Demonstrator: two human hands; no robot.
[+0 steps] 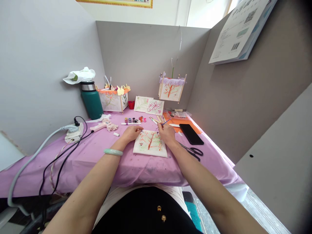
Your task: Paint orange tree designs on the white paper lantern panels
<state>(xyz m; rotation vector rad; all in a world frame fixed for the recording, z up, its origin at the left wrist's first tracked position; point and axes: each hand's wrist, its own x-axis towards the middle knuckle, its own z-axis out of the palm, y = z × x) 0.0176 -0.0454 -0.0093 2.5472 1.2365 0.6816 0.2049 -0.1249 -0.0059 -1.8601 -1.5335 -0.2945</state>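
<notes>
A white, soft-looking sheet painted with a red-brown tree and green and orange marks (149, 144) lies flat on the purple-covered table in front of me. My left hand (132, 133) rests at its upper left corner, fingers curled and pressed together on the edge. In my right hand (166, 133), by the upper right corner, is a thin paintbrush (166, 122) with a purple handle, slanting up to the right. The tip of the brush is too small to make out. Beyond my hands stand small paint pots (133, 120) in several colours, with a white marker (131, 123) before them.
Black scissors (192, 151) and a black phone (191, 134) lie to the right. On the left are a power strip (74, 132) with cables, a pink glue gun (98, 126) and a green bottle (92, 100). A painted lantern (171, 91) hangs at the back.
</notes>
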